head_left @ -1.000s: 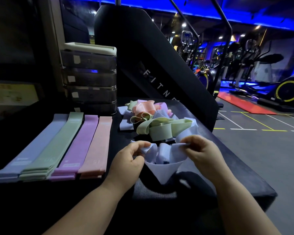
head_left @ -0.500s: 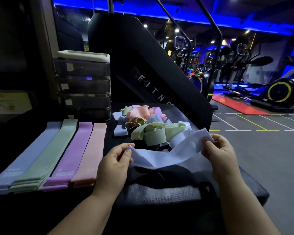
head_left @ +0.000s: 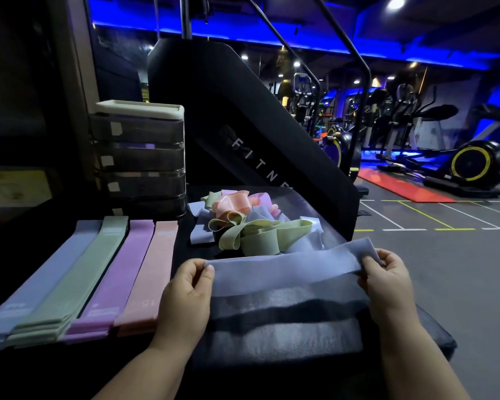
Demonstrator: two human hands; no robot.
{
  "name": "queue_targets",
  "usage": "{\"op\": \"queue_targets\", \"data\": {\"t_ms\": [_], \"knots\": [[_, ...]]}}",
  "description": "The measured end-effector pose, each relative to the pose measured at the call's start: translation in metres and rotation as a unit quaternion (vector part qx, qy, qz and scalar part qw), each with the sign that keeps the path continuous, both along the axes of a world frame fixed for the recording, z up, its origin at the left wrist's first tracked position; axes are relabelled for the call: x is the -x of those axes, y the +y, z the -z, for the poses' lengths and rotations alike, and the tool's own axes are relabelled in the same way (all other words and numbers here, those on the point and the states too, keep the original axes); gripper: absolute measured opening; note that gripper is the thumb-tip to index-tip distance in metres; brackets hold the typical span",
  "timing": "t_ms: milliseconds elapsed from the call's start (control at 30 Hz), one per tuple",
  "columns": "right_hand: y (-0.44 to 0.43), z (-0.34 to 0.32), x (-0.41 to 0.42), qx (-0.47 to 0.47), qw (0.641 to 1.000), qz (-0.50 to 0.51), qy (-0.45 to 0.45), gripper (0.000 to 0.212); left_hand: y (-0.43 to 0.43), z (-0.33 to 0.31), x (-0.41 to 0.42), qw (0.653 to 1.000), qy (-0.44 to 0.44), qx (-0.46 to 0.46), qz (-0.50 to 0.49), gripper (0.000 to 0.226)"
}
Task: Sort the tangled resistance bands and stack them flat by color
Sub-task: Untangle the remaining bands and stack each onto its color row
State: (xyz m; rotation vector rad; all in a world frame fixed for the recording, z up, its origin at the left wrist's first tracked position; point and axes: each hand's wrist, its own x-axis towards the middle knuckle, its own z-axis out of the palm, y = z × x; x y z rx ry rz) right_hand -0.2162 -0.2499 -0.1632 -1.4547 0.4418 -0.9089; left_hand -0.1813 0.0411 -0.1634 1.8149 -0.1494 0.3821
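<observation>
**Blue-grey band pulled out flat between both hands**

So the blue-grey resistance band [head_left: 286, 272] is held out wide, just in front of the tangled pile [head_left: 251, 226] and over the near end of the black padded surface [head_left: 401, 342]. The left hand [head_left: 185, 295] has its thumb and curled fingers pinching the band's left end. The right hand [head_left: 387, 281] pinches the right end the same way, a bit higher, so the band slopes up to the right. The lower part of the band is blurry, so I can't tell if it touches the pad.

The pile is a knot of green, pink, lilac and blue-grey loops, with a light green one on top at the front.

Off to the left, four flat stacks lie side by side, edges touching: blue-grey stack [head_left: 41, 284], green stack [head_left: 78, 272], purple stack [head_left: 119, 272], pink stack [head_left: 153, 272]. The left hand sits just beside the pink one's near end.

Behind the stacks stands a smoky drawer unit [head_left: 140, 157] with a cream top, and next to it a black slanted machine panel [head_left: 243, 116] with white lettering.
</observation>
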Motion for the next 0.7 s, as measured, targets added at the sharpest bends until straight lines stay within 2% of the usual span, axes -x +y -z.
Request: {"op": "queue_targets", "data": {"t_ms": [133, 300, 433, 567, 700], "knots": [[0.003, 0.001, -0.001, -0.008, 1.000, 0.000, -0.001, 0.001, 0.001, -0.004, 0.002, 1.000, 0.015, 0.023, 0.007, 0.013], [0.006, -0.001, -0.003, 0.016, 1.000, 0.002, 0.014, 0.003, 0.009, -0.018, 0.008, 0.998, 0.013, 0.050, 0.020, 0.012], [0.017, -0.007, -0.005, -0.004, 1.000, -0.018, 0.018, 0.008, 0.032, -0.031, 0.007, 0.999, 0.008, 0.021, 0.039, 0.007], [0.040, -0.020, -0.012, -0.056, 0.995, -0.080, -0.006, 0.005, 0.062, -0.042, 0.005, 0.999, 0.021, -0.016, 0.040, 0.010], [0.069, -0.036, -0.025, -0.107, 0.983, -0.149, 0.015, 0.020, 0.094, -0.051, 0.004, 0.999, 0.017, -0.048, 0.012, 0.012]]}}
